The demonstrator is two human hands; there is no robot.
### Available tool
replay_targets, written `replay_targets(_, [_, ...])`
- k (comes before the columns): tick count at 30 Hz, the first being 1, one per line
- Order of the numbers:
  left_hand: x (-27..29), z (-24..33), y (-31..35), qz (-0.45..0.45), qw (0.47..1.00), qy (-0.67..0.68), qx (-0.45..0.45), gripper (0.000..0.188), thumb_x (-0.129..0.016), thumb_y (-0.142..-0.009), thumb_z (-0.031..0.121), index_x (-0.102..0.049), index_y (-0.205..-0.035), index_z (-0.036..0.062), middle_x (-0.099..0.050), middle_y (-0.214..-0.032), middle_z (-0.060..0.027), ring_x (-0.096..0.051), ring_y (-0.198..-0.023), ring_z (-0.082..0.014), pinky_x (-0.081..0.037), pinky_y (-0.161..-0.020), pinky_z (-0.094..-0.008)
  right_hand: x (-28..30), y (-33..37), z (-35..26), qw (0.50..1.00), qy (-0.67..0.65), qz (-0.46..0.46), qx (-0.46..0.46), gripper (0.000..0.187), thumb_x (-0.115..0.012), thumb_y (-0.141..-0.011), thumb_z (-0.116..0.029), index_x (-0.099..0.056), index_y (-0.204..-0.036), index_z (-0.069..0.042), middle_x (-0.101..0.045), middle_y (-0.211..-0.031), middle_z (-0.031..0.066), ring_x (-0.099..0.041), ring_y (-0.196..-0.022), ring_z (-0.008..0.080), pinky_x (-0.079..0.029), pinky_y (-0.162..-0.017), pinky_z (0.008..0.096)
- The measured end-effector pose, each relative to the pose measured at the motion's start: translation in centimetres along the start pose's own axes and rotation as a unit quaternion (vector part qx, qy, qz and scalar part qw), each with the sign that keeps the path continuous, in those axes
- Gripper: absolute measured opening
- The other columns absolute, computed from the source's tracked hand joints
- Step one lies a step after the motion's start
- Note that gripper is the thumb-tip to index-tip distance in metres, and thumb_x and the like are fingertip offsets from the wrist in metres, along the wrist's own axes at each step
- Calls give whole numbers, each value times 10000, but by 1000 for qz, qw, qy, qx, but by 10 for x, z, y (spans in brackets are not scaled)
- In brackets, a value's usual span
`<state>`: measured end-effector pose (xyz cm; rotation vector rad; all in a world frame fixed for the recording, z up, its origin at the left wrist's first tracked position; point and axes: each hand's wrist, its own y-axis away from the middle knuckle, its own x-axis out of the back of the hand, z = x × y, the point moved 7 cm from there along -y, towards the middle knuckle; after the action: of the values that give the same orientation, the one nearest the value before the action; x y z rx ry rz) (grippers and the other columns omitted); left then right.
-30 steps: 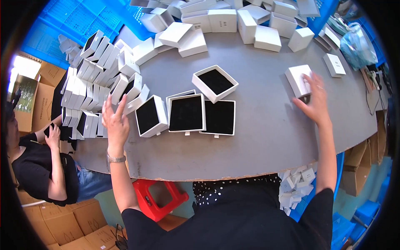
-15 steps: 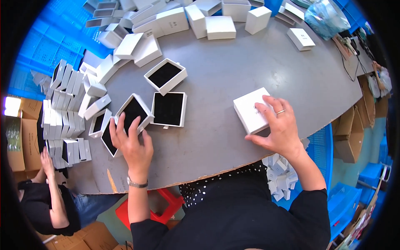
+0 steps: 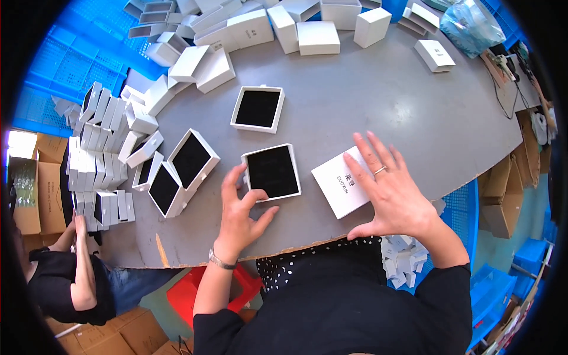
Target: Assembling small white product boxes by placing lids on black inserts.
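My left hand (image 3: 241, 208) is at the near left corner of a shallow white box tray (image 3: 273, 170) with a black lining. Its fingers are bent and apart, touching the tray's edge, while the thumb sticks out free below. Spread across the right side of a white lidded gift box (image 3: 340, 188) with dark print is my right hand (image 3: 393, 192), fingers stretched and thumb off the box. Behind the first tray lies another black-lined tray (image 3: 258, 109). Two more open trays (image 3: 190, 158) lean together to the left.
White boxes and sleeves (image 3: 248, 29) crowd the table's far side; thin white boxes (image 3: 94, 165) are stacked at left. A single white box (image 3: 435, 55) lies far right. Below the right edge is a blue crate (image 3: 458, 219) of small white pieces. Another person (image 3: 74, 278) is at lower left.
My left hand has moved right, from the leaning trays to the nearer black-lined tray. Both separate trays have shifted right and turned. The lidded box has turned and slid left under my right hand.
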<state>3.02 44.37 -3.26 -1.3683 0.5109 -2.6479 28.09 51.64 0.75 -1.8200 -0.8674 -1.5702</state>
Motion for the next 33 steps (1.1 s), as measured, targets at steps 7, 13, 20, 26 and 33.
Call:
replay_targets(7, [-22,8,-20,-127,990,57,-5,306,-894,-682,126,-599,-754,90,-389,-1513,-231,-620,-988,-336,-540,-814,-408,-27,-26,8,989,-125,84,-16,914,-875,-608,-306,-524,-1439,-156,-483,-1410,155,-432,-1311,413,-377,-1097,525])
replay_targets(13, [-25,23,-17,-112,991,66,-26,400,-918,-652,147,-588,-871,88,-357,-1454,-245,-433,-1276,-435,-436,-1046,-494,-33,-16,8,973,-201,100,53,894,-893,-561,-305,-585,-1385,-144,-501,-1372,167,-428,-1273,422,-381,-1079,523])
replay_targets(20, [-43,30,-11,-154,976,153,-27,505,-897,-690,131,-543,-1050,105,-314,-1404,-236,-391,-1305,-450,-398,-1089,-484,-37,-26,16,962,-236,107,83,881,-858,-552,-293,-601,-1385,-169,-518,-1351,181,-434,-1256,431,-381,-1067,543])
replay_targets(26, [-57,34,-19,-53,971,234,-18,940,-862,-750,425,-344,-1433,40,-293,-1471,-245,-317,-1384,-413,-310,-1150,-532,-45,-32,-15,951,-262,150,69,860,-837,-575,-326,-602,-1389,-181,-506,-1376,183,-423,-1263,423,-358,-1040,545])
replay_targets(33, [-74,54,-74,-161,948,269,-49,982,-689,-875,511,-223,-1608,53,-88,-1663,-277,-7,-1560,-447,-100,-1238,-577,-29,-7,26,987,-151,57,-23,802,-861,-611,-396,-605,-1343,-189,-501,-1391,174,-415,-1306,420,-366,-1021,561])
